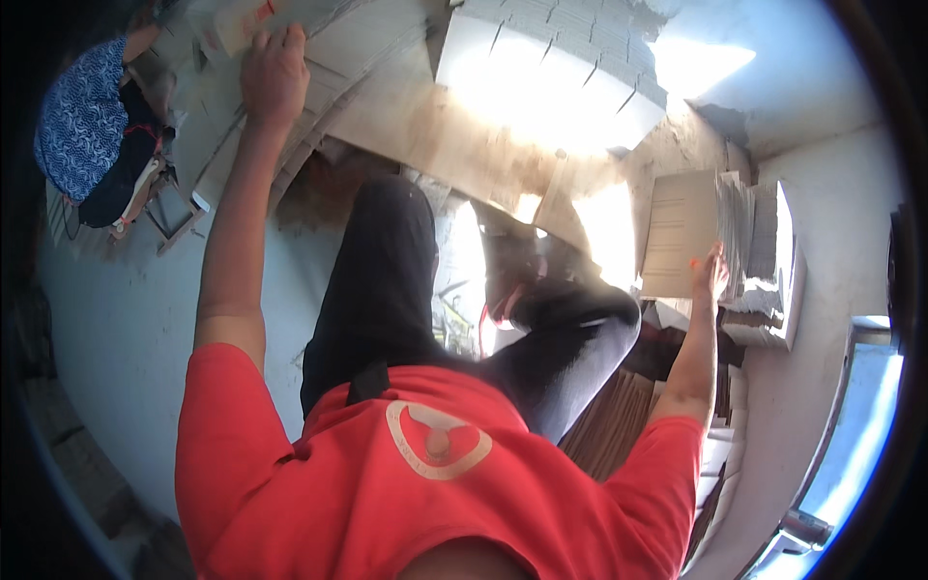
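Right hand (710,271) touches beige cardboard sheet (680,232); left hand (274,72) on flat cartons (338,58).

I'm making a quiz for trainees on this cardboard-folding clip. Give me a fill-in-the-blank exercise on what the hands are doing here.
1. The left hand rests on a pile of flat ____ sheets.
2. The right hand touches a ____ of flat sheets standing on edge.
3. The person's shirt is ____.
4. A second person sits at the upper ____ of the picture.

Missing words: cardboard; stack; red; left
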`<state>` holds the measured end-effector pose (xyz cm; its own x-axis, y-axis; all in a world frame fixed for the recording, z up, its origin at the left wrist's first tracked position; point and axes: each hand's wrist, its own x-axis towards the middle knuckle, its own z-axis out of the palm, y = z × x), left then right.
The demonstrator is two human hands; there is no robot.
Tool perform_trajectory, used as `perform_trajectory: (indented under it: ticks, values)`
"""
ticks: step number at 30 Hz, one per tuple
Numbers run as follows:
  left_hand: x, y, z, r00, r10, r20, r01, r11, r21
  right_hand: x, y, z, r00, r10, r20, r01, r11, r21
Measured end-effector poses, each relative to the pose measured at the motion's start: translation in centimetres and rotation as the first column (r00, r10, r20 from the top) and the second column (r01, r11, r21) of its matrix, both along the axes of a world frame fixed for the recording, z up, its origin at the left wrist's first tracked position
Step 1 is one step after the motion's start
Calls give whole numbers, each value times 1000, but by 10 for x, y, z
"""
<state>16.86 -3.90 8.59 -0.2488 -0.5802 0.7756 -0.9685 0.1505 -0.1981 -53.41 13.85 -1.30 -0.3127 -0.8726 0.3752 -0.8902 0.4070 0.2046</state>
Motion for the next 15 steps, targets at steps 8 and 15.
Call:
perform_trajectory:
  ticks: [8,15]
  values:
    - [11,-44,-112,920,299,254,-373,867,330,-18,19,-3,980,129,149,-114,988,-103]
    - [21,-35,-121,932,297,208,-363,762,537,-11,23,26,951,154,268,-89,967,-240]
